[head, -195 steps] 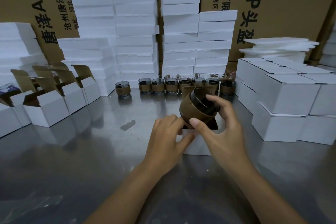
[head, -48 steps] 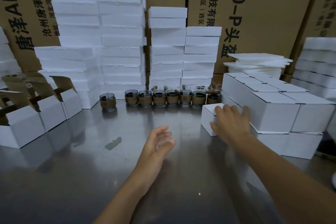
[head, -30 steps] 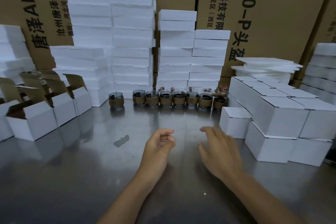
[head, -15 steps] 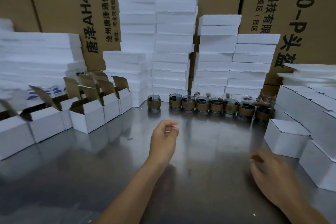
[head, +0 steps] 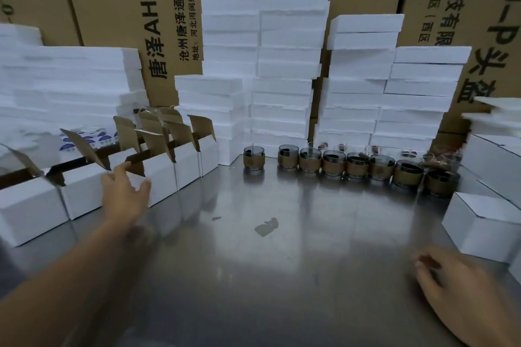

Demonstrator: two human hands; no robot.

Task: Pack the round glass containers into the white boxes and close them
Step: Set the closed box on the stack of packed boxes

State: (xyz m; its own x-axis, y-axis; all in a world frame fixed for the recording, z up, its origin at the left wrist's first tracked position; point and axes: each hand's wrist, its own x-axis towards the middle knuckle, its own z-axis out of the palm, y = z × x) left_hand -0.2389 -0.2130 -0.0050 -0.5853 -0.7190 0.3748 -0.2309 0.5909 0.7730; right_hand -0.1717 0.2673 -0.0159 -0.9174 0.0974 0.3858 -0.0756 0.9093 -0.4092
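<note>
Left hand [head: 125, 194] spread wide, holding nothing, at the front of an open white cardboard box [head: 158, 177]; box mouth up, brown lid flap raised. Right hand [head: 456, 290] blurred, loosely curled, empty. Round brown-banded glass containers [head: 335, 166] stand upright in a left-to-right row at the back of the steel table [head: 282, 276].

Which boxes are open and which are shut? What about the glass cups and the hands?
Open boxes: flaps up, on the left.
Closed box: shut, on the right.
Glass containers: upright in a row, unpacked.
Left hand: open, by an open box.
Right hand: loose, holds nothing.
</note>
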